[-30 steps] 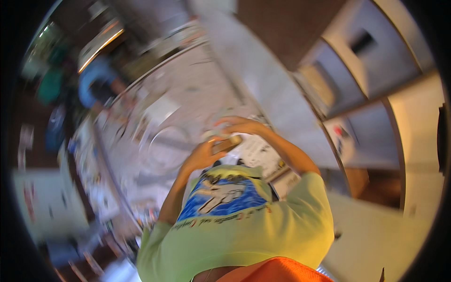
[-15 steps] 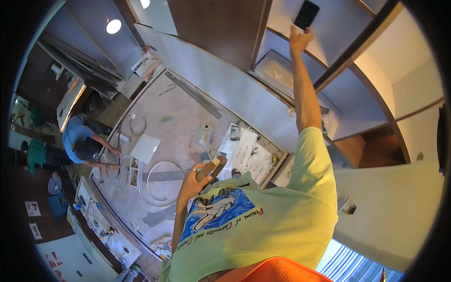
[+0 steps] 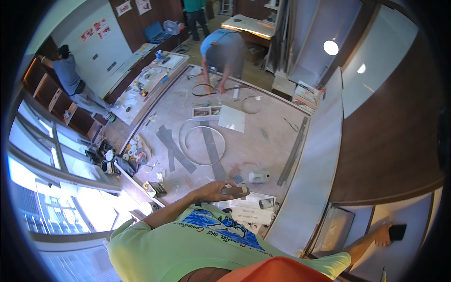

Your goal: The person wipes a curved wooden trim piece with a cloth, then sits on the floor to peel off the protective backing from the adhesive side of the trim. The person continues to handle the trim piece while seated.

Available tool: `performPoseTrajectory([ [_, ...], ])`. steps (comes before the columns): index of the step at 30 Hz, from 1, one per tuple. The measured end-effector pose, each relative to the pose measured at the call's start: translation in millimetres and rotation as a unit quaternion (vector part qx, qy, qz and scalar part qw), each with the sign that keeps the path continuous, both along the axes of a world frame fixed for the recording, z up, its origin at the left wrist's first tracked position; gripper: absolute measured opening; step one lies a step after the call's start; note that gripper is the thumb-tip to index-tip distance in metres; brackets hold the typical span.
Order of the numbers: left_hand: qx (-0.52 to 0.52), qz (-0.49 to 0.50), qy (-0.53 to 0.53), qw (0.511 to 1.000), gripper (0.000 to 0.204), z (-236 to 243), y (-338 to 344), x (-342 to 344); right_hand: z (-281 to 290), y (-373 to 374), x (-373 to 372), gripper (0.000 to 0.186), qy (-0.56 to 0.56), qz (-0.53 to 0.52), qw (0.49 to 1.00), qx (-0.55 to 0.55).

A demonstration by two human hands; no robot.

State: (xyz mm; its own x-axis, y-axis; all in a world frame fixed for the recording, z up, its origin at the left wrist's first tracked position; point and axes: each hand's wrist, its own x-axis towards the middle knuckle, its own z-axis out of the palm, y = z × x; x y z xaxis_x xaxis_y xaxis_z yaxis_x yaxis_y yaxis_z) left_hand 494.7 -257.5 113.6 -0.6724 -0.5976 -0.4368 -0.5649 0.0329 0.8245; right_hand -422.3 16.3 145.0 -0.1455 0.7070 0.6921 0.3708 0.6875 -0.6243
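The block (image 3: 230, 191) is brown and elongated, with smooth-looking faces and a paler tan piece showing near its right end. It sits below the centre of the frame, over the near edge of the wide, dusty worktable (image 3: 253, 145). Your left hand (image 3: 215, 191) is closed around it, the fingers bent over its left part; the block juts out to the right of your fingers, just in front of your shirt (image 3: 164, 244).

At the lower right of the frame, a flat black slab (image 3: 398, 232) with straight edges lies right at the fingertips of your right hand (image 3: 382, 235), against the pale interior of the shelving (image 3: 392, 261). Those fingers reach its left edge, but you cannot tell whether they pinch it or only touch it.
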Motion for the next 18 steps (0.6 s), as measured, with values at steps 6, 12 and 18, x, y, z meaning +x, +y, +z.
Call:
performPoseTrajectory([
  [6,-0.009,0.039,-0.02,0.999,0.06,-5.6,10.4,0.2,-4.5,-7.5,3.8,0.105,0.008,0.0,1.0,0.026],
  [12,-0.037,0.046,0.005,0.998,0.06,-9.9,10.4,-2.8,9.5,-10.3,34.2,0.106,-0.027,0.147,0.986,-0.068],
  [18,-0.037,0.066,0.019,0.997,0.062,-10.7,13.9,-7.9,16.4,-17.1,67.3,0.105,0.04,0.175,0.983,-0.046],
])
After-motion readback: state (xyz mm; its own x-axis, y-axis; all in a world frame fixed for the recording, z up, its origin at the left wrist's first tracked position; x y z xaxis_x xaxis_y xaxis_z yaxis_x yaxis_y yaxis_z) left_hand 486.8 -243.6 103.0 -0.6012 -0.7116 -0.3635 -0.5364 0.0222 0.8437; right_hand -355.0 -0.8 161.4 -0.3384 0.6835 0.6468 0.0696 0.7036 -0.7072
